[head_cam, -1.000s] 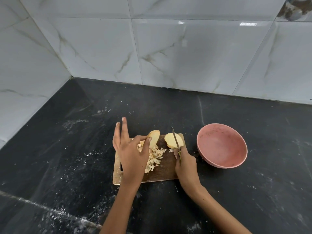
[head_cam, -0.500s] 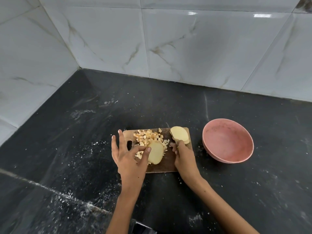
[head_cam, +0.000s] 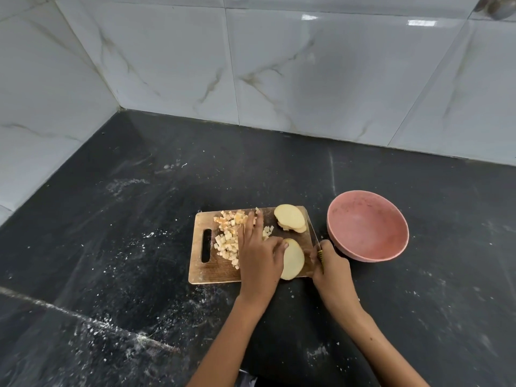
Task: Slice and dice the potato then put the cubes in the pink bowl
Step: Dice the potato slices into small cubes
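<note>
A wooden cutting board [head_cam: 208,270] lies on the black counter. A pile of potato cubes [head_cam: 227,233] covers its left part. Stacked potato slices [head_cam: 290,217] rest at its far right corner. One slice [head_cam: 293,259] lies flat near the front right edge. My left hand [head_cam: 258,252] lies over the board with straight fingers, thumb touching that slice. My right hand [head_cam: 331,263] grips a knife [head_cam: 314,233] by its handle, the blade pointing away along the board's right edge. The pink bowl [head_cam: 368,224] stands to the right, with nothing visible inside.
White marble-look tiles form the walls behind and at the left. The dark counter [head_cam: 125,247] carries pale specks and smears around the board.
My left hand has laid the slice it carried flat on the board's front right part and now lies flat. The knife has shifted to the board's right edge.
</note>
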`<state>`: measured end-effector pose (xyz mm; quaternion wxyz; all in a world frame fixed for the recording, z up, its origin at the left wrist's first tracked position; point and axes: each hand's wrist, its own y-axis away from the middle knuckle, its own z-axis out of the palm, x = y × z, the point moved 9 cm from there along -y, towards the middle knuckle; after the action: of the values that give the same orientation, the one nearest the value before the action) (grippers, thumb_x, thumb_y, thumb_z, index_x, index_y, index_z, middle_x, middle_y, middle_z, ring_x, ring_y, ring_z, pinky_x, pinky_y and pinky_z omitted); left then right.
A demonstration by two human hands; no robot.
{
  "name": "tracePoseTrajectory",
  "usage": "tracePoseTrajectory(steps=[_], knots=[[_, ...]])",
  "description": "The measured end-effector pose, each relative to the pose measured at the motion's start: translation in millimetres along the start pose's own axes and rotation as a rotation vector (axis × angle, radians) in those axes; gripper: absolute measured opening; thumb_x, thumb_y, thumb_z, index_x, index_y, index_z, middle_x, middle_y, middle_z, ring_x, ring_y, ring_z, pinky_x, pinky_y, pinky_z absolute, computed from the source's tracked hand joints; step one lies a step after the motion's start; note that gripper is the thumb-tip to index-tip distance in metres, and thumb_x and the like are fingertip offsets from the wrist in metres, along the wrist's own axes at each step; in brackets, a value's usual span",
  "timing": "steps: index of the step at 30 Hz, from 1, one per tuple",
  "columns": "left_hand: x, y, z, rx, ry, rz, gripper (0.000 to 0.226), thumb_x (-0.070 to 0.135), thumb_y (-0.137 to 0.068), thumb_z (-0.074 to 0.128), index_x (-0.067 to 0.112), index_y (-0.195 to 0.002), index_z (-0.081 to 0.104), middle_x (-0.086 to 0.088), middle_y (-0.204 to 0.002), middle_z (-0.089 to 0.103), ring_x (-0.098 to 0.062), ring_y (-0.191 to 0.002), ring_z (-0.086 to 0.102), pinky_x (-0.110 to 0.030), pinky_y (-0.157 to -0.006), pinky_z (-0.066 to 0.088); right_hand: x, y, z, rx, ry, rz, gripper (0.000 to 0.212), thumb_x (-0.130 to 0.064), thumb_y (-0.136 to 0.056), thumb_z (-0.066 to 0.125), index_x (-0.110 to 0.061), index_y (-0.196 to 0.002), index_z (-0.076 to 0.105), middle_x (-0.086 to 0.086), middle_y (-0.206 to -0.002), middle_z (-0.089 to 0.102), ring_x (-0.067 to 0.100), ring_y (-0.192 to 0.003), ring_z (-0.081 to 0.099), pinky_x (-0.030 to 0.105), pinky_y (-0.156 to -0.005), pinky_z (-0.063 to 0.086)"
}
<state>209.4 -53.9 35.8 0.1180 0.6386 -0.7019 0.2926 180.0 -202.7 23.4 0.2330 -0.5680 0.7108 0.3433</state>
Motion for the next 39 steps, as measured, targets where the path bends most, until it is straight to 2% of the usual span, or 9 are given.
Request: tracePoseTrajectory(steps=[2, 4, 8, 11, 16, 22, 29, 35, 39], knots=[[7.0, 1.6, 5.7, -0.029, -0.063, 0.065, 0.026, 0.02, -0.083, 0.074, 0.015, -0.108, 0.072, -0.011, -0.139, 0.053, -0.027, -0.133, 0.044, -0.042, -0.115, 0.02, 1.5, 0.5, -0.3, -0.007, 0.069, 0.018, 0.016, -0.005, -0.094, 0.05, -0.018, -0.096, 0.042, 0.002, -0.081, 0.061, 0.015, -0.069, 0.056, 0.034, -0.061, 0.05], [10.1, 5.5, 7.4, -0.077, -0.054, 0.13, 0.035, 0.021, -0.084, 0.073, 0.016, -0.118, 0.068, -0.006, -0.132, 0.059, -0.023, -0.125, 0.051, -0.037, -0.115, 0.022, 4.1, 2.0, -2.3, -0.031, 0.153, 0.054, 0.016, -0.007, -0.095, 0.047, -0.02, -0.103, 0.042, 0.001, -0.079, 0.06, 0.016, -0.068, 0.058, 0.038, -0.066, 0.054], [9.0, 19.2, 20.8, -0.264, -0.134, 0.269, 0.043, 0.043, -0.076, 0.075, 0.021, -0.113, 0.071, -0.004, -0.13, 0.061, -0.023, -0.122, 0.052, -0.034, -0.112, 0.018, 12.3, 6.6, -6.9, -0.11, 0.244, 0.104, 0.016, -0.014, -0.097, 0.048, -0.019, -0.111, 0.042, 0.002, -0.084, 0.063, 0.017, -0.072, 0.064, 0.043, -0.074, 0.056], [6.5, 23.7, 27.0, -0.318, -0.206, 0.261, 0.046, 0.048, -0.072, 0.076, 0.024, -0.111, 0.072, -0.004, -0.129, 0.061, -0.026, -0.12, 0.053, -0.04, -0.108, 0.031, 11.1, 9.4, -7.5, -0.16, 0.212, 0.106, 0.012, -0.023, -0.099, 0.047, -0.015, -0.108, 0.047, 0.002, -0.091, 0.064, 0.018, -0.079, 0.063, 0.043, -0.076, 0.055], [10.1, 23.0, 30.4, -0.279, -0.269, 0.273, 0.044, 0.047, -0.072, 0.078, 0.024, -0.109, 0.073, -0.006, -0.125, 0.064, -0.026, -0.113, 0.059, -0.044, -0.098, 0.044, 15.4, 13.6, -7.0, -0.223, 0.216, 0.128, 0.009, -0.017, -0.099, 0.046, -0.014, -0.105, 0.052, 0.004, -0.093, 0.063, 0.018, -0.083, 0.061, 0.04, -0.079, 0.053], [15.3, 25.9, 40.9, -0.241, -0.332, 0.276, 0.048, 0.042, -0.069, 0.082, 0.016, -0.108, 0.073, -0.012, -0.123, 0.065, -0.026, -0.111, 0.063, -0.042, -0.099, 0.045, 11.9, 19.6, -9.4, -0.21, 0.315, 0.092, 0.018, -0.031, -0.103, 0.032, -0.019, -0.105, 0.045, 0.006, -0.082, 0.064, 0.025, -0.074, 0.062, 0.043, -0.072, 0.054], [16.3, 27.9, 45.9, -0.258, -0.441, 0.313, 0.056, 0.036, -0.061, 0.089, 0.012, -0.109, 0.073, -0.017, -0.12, 0.066, -0.028, -0.108, 0.065, -0.042, -0.094, 0.049, 15.0, 20.7, 8.6, -0.28, 0.431, 0.113, 0.006, -0.023, -0.103, 0.032, -0.018, -0.101, 0.035, 0.007, -0.086, 0.059, 0.024, -0.076, 0.058, 0.036, -0.062, 0.044], [18.2, 29.9, 49.2, -0.255, -0.448, 0.286, 0.058, 0.033, -0.062, 0.089, 0.01, -0.113, 0.071, -0.018, -0.123, 0.064, -0.03, -0.11, 0.064, -0.042, -0.094, 0.05, 15.8, 16.0, 16.4, -0.315, 0.468, 0.138, 0.006, -0.021, -0.101, 0.033, -0.017, -0.106, 0.035, 0.008, -0.093, 0.061, 0.026, -0.083, 0.062, 0.038, -0.066, 0.048], [18.9, 29.5, 51.3, -0.26, -0.447, 0.279, 0.059, 0.032, -0.061, 0.089, 0.009, -0.112, 0.071, -0.019, -0.121, 0.064, -0.031, -0.11, 0.064, -0.042, -0.093, 0.05, 12.2, 11.0, 21.0, -0.323, 0.472, 0.146, 0.019, -0.02, -0.101, 0.034, -0.015, -0.12, 0.036, 0.009, -0.099, 0.062, 0.025, -0.087, 0.062, 0.038, -0.07, 0.051]])
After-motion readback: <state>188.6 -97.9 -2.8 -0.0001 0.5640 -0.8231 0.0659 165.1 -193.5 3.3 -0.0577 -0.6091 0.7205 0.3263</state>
